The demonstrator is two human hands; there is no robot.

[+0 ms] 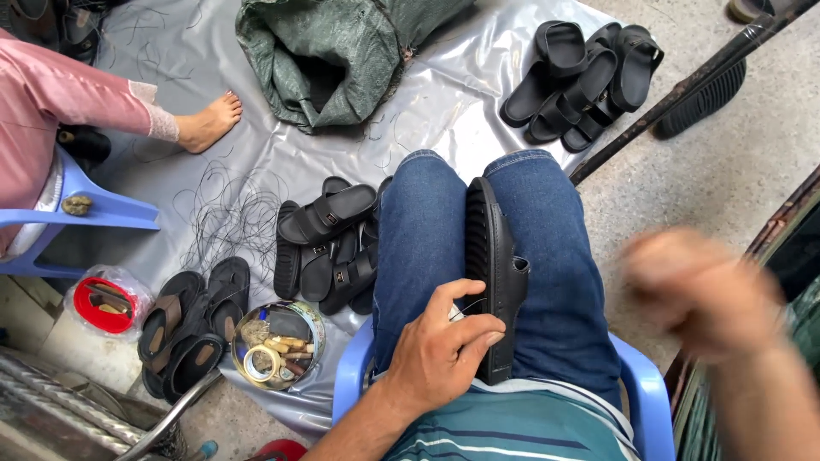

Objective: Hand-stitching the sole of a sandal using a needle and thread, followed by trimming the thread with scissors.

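Note:
A black sandal (494,265) stands on its edge between my knees, sole side to the left. My left hand (444,346) rests on my left thigh and pinches the sandal's near end, with a thin thread at the fingers. My right hand (696,290) is raised out to the right of my lap, blurred by motion; its fingers look closed, and I cannot make out what is in them.
A pile of black sandals (329,243) lies left of my knees, another pile (585,81) at the far right. A round tin (275,346) of bits stands by my blue chair (645,401). A green sack (342,55), loose threads and another person's bare foot (209,119) are on the plastic sheet.

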